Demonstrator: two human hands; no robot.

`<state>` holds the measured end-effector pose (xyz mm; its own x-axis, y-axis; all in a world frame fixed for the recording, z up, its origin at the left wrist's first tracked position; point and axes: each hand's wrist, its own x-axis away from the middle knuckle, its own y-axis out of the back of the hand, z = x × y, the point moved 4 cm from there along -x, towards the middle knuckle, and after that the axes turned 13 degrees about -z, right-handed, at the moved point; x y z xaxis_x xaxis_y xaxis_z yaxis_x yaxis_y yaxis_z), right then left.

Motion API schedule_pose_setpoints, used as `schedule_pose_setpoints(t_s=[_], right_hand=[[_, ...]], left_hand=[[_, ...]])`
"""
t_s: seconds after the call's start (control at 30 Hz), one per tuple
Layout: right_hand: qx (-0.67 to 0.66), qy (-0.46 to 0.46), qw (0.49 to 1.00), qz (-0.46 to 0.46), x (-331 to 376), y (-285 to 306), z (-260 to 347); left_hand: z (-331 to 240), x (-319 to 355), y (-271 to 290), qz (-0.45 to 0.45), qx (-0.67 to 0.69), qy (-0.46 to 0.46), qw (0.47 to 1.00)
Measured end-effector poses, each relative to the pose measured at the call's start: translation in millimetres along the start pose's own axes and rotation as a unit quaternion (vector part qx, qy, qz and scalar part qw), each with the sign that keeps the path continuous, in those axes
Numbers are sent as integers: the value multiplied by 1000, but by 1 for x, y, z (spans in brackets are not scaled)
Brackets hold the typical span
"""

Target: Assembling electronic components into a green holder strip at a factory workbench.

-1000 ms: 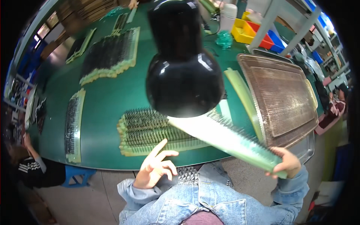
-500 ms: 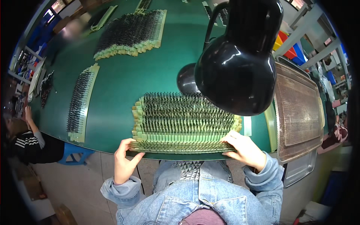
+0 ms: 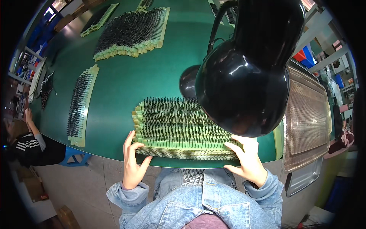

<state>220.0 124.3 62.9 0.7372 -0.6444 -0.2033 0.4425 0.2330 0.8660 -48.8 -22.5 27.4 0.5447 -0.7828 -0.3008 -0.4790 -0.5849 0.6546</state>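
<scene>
In front of me lie overlapping rows of pale green strips [image 3: 179, 144] carrying many thin black upright pins. A bundle of these strips [image 3: 187, 154] runs along the near side, at the table's front edge. My left hand [image 3: 133, 162] is at the bundle's left end, fingers spread, fingertips touching the strips and thumb below. At the right end is my right hand [image 3: 248, 160], fingers apart, fingertips by the strips, thumb off the bundle. A black lamp head [image 3: 244, 84] hangs over the rows' right part and hides some of it.
The green table [image 3: 114, 87] also bears a large pile of pinned strips [image 3: 131, 34] at the back and a narrower row [image 3: 82, 107] on the left. At right lies a brown ribbed tray [image 3: 307, 118]. A person's hand [image 3: 29, 115] shows at far left.
Both hands have loosened on the near bundle, their fingers spreading wider. The bundle sits lower in the picture and shows more of its strips. The lamp looks nearer as the view shifted.
</scene>
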Motion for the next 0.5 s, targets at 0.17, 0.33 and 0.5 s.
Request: schedule_pose_setpoints(t_s=[0.17, 0.33, 0.5], right_hand=[[51, -21, 998, -40, 0, -14, -7], [48, -25, 998, -38, -5, -20, -13], [5, -48, 999, -26, -9, -25, -19]], left_hand=[[-2, 0, -12, 2, -45, -34, 998], [-7, -3, -15, -14, -63, -22, 998], [-6, -8, -18, 7, -84, -20, 996]])
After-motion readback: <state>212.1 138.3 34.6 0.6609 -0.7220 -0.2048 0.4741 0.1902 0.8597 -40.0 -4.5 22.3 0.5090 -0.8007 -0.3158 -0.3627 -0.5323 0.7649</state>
